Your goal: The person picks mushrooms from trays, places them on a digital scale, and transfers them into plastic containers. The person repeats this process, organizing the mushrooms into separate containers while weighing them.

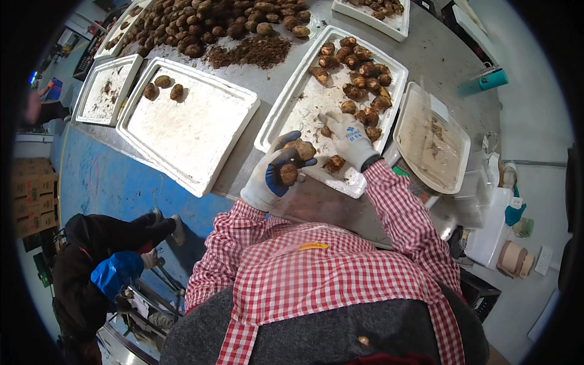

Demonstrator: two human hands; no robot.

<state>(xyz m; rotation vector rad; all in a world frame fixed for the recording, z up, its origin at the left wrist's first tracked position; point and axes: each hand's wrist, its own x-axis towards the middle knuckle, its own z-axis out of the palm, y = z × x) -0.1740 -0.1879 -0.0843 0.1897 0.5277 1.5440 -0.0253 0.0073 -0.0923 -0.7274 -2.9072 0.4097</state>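
Note:
My left hand (269, 175), in a white work glove with a blue-coated palm, is closed around brown taro corms; one corm (300, 149) rests near the fingertips and another (288, 174) lower in the palm. My right hand (349, 137), in a similar glove, reaches palm down into a white foam tray (285, 121). A small corm (325, 131) shows at its fingertips, but the grip itself is hidden. Several taro corms (356, 80) lie along the tray's far and right parts. A single corm (335, 163) sits near the close edge, below my right hand.
Left of me stands another foam tray (196, 123) with three corms. A large taro heap (205, 23) and loose soil (251, 51) cover the back of the metal table. At right are a scale with a shallow plastic tray (431, 141) and a teal bottle (492, 79). A person (91, 269) bends at lower left.

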